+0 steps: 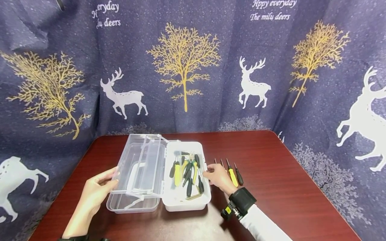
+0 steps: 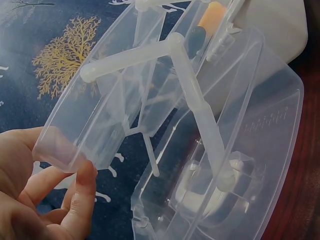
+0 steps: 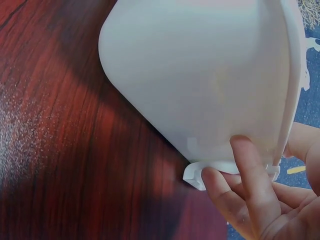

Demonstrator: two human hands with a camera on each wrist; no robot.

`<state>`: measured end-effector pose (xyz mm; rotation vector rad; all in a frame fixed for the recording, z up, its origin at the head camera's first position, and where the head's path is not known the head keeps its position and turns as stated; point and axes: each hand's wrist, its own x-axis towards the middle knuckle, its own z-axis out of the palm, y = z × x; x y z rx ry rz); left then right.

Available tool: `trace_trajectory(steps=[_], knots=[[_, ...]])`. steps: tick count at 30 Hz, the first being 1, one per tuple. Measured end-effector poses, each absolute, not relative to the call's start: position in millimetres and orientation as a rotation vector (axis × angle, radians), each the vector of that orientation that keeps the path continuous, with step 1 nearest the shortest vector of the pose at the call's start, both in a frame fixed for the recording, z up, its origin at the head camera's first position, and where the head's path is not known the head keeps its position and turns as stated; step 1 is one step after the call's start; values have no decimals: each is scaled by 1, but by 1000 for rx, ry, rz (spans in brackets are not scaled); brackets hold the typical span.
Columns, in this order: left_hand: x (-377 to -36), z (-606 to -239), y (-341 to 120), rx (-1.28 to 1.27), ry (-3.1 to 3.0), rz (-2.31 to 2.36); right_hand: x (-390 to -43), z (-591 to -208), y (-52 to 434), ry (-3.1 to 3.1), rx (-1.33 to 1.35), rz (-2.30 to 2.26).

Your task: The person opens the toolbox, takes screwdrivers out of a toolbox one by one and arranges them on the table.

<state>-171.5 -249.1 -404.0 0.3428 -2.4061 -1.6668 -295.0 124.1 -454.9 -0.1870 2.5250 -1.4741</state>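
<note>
An open plastic toolbox lies on the dark red table (image 1: 286, 187). Its white base (image 1: 187, 202) holds several yellow and black pliers and screwdrivers (image 1: 187, 170). The clear lid (image 1: 132, 201) lies open to the left, and above it the clear lift-out tray (image 1: 144, 157) stands raised on its arms. My left hand (image 1: 104, 182) pinches the tray's near left corner (image 2: 75, 150) between thumb (image 2: 82, 195) and fingers. My right hand (image 1: 215, 175) rests its fingertips (image 3: 245, 160) on the base's right wall (image 3: 200, 75), beside the small white latch (image 3: 195, 176).
Several small screwdrivers (image 1: 232, 174), one with a yellow handle, lie in a row just right of the box, behind my right hand. A dark blue cloth printed with deer and trees (image 1: 187, 67) hangs close around the table's back and sides.
</note>
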Motion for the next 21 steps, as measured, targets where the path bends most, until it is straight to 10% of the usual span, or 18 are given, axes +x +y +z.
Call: trace_trajectory(steps=[21], knots=[[-168, -416, -255, 423, -2413, -1754, -292, -449, 121, 2537, -236, -1466]])
